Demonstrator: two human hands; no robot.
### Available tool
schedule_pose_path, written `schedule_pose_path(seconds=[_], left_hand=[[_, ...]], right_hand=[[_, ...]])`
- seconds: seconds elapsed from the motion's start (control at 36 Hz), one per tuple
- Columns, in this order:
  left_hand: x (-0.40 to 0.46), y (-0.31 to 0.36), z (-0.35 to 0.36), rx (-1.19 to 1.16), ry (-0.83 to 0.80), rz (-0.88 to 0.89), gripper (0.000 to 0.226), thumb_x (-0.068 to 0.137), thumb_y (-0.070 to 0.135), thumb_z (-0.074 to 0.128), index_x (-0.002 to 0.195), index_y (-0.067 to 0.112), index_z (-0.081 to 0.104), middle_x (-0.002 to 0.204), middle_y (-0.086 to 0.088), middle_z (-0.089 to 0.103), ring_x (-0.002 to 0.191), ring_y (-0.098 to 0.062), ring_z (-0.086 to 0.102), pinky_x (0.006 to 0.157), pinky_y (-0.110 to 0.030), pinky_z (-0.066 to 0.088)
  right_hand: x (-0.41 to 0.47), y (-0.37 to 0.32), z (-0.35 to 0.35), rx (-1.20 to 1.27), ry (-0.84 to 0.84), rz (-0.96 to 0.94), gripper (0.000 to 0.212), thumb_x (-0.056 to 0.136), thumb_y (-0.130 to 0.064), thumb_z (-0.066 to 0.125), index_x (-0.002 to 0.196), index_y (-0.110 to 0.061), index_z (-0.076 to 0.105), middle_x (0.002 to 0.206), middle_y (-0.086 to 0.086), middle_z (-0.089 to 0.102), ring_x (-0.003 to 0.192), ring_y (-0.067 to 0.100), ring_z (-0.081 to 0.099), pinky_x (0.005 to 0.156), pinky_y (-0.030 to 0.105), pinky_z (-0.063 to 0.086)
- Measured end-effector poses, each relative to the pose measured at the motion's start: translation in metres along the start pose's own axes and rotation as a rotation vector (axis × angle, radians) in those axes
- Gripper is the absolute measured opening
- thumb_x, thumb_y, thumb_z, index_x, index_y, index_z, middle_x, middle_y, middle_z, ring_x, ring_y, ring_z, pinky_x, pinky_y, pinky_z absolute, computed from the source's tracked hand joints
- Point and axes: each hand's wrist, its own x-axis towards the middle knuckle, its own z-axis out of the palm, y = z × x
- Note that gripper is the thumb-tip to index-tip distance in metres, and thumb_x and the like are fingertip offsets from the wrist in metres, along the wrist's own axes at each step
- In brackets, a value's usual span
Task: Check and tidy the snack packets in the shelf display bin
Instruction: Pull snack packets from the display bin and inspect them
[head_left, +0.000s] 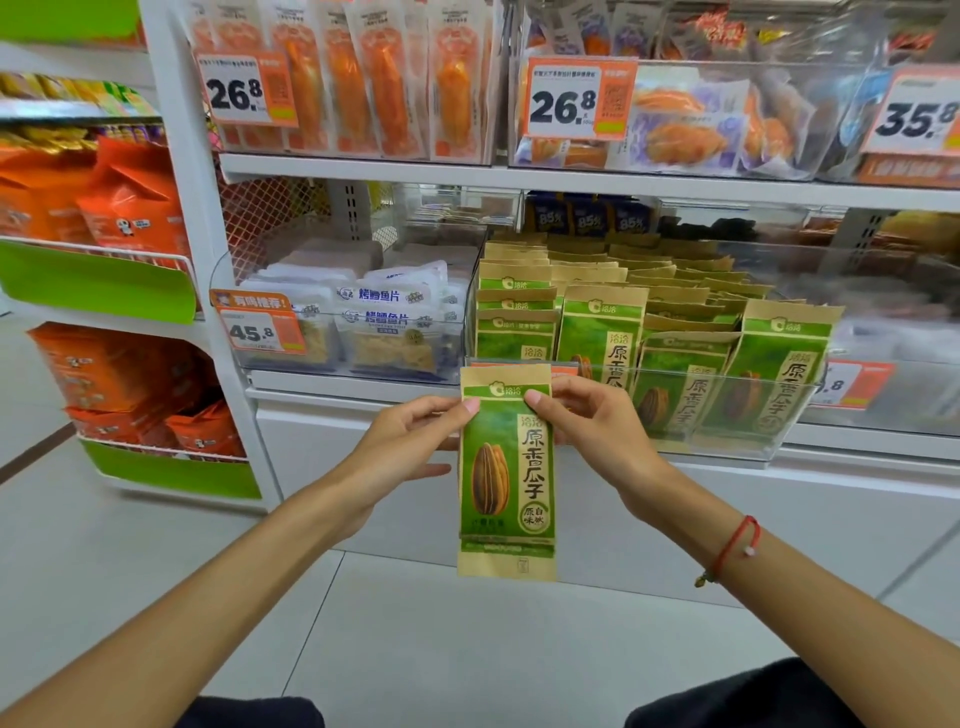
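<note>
A tall green and tan sunflower seed packet (506, 470) hangs upright in front of the shelf, below the bin's front edge. My left hand (410, 441) pinches its upper left edge and my right hand (592, 426) pinches its upper right edge. Behind it a clear plastic display bin (748, 447) holds several matching seed packets (602, 338) standing in rows, some leaning forward against the front wall. A red cord bracelet is on my right wrist.
A second clear bin (291, 366) at the left holds white fish-slice packets (384, 317). Above, a shelf carries orange snack packs and price tags (576, 98). An end rack with orange bags (119, 208) stands at far left. Pale floor tiles lie below.
</note>
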Motion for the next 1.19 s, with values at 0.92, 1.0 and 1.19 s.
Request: schedule_pose_path(seconds=[0.92,1.0,1.19], left_hand=[[0.000,0.001,-0.002,-0.313,0.278,0.131,0.014,0.089,0.028,0.067,0.103,0.025,0.063,0.106,0.001,0.073,0.084,-0.002,0.071,0.059,-0.013,0.054],[0.001,0.002,-0.004,-0.286,0.275,0.126,0.016,0.089,0.028,0.067,0.105,0.025,0.063,0.110,0.000,0.071,0.094,-0.006,0.068,0.059,-0.014,0.054],[-0.003,-0.001,0.003,-0.124,0.085,0.143,0.016,0.091,0.027,0.065,0.107,0.027,0.068,0.101,0.010,0.071,0.086,0.009,0.066,0.059,-0.012,0.051]], right_hand=[[-0.004,-0.004,0.005,-0.191,-0.164,-0.022,0.048,0.073,0.003,0.079,0.113,-0.016,0.060,0.102,0.017,0.066,0.075,0.013,0.063,0.075,0.025,0.059],[-0.004,-0.004,0.004,-0.210,-0.176,-0.013,0.042,0.075,-0.003,0.079,0.109,-0.019,0.061,0.099,0.014,0.068,0.077,0.013,0.065,0.078,0.029,0.059],[-0.007,-0.014,0.002,0.001,-0.055,-0.038,0.011,0.090,-0.013,0.065,0.098,-0.018,0.068,0.088,0.004,0.072,0.077,0.008,0.068,0.066,0.022,0.056]])
